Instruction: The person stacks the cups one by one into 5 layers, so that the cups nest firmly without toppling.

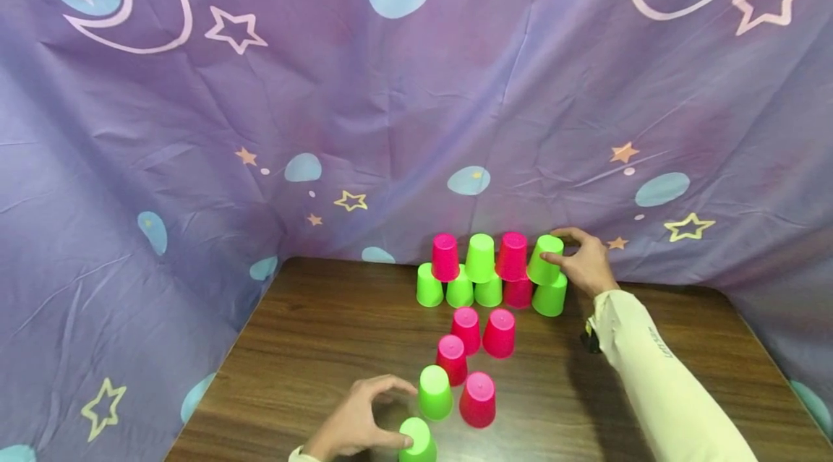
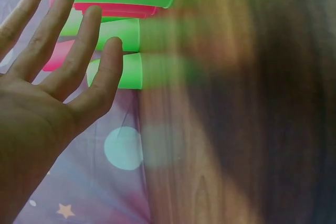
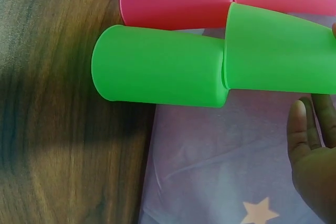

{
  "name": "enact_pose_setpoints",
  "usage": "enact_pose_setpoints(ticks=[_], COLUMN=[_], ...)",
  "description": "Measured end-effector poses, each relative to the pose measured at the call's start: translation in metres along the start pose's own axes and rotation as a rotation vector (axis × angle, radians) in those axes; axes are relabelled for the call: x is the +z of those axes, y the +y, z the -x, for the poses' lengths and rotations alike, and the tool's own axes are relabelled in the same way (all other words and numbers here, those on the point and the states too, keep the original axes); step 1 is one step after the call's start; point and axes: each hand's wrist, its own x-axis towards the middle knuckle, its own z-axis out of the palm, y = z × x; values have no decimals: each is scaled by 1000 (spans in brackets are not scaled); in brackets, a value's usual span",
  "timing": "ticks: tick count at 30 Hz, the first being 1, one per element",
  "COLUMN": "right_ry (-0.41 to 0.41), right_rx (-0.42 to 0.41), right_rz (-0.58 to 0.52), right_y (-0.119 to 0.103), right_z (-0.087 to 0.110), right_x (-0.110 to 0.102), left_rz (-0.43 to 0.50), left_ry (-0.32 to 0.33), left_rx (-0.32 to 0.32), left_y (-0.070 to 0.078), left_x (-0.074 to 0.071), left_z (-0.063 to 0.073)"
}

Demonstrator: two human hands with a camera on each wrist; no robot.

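Observation:
At the back of the table, upside-down cups form two tiers. My right hand (image 1: 584, 263) pinches the green cup (image 1: 545, 259) at the right end of the upper tier, thumb in front and a finger behind. That cup stands on a green cup (image 3: 160, 66) of the lower tier, its rim overlapping the lower one's base. At the front, my left hand (image 1: 361, 415) has its fingers spread and extended. Its thumb lies at the nearest green cup (image 1: 419, 442), and its fingertips are close to another green cup (image 1: 434, 393). The left wrist view shows those fingers (image 2: 84, 51) apart.
Between the tiers and my left hand stand several upside-down pink cups, including one front right (image 1: 478, 400) and one nearer the tiers (image 1: 499, 334). A patterned purple cloth (image 1: 390, 122) hangs right behind the wooden table (image 1: 325, 324).

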Motion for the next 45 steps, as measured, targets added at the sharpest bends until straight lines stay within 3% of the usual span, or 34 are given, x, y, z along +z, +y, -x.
enact_pose_setpoints(ticks=[6, 10, 14, 18, 21, 28, 34, 38, 45], right_ry=[-14, -5, 50, 118, 144, 177, 156, 129, -35], right_rx=[18, -16, -54, -79, -84, -141, -201, -234, -284], right_rz=[9, 10, 0, -5, -22, -40, -43, -55, -124], right_y=[-2, -5, -8, -15, -21, -32, -40, -46, -52], right_z=[1, 5, 13, 23, 31, 50, 68, 81, 110], right_x=[-1, -3, -7, -15, -22, -27, -20, -11, 10], left_rz=[7, -5, -31, -51, -47, 42, 62, 24, -41], left_ry=[-6, -32, -66, -52, -40, -37, -39, -28, -7], left_rx=[52, 93, 147, 192, 179, 81, 55, 93, 151], left_y=[-3, -4, -5, -5, -3, -2, 6, 12, 24], left_x=[4, 5, 7, 11, 13, 13, 9, 4, -11], left_z=[5, 8, 10, 10, 12, 14, 12, 9, -4])
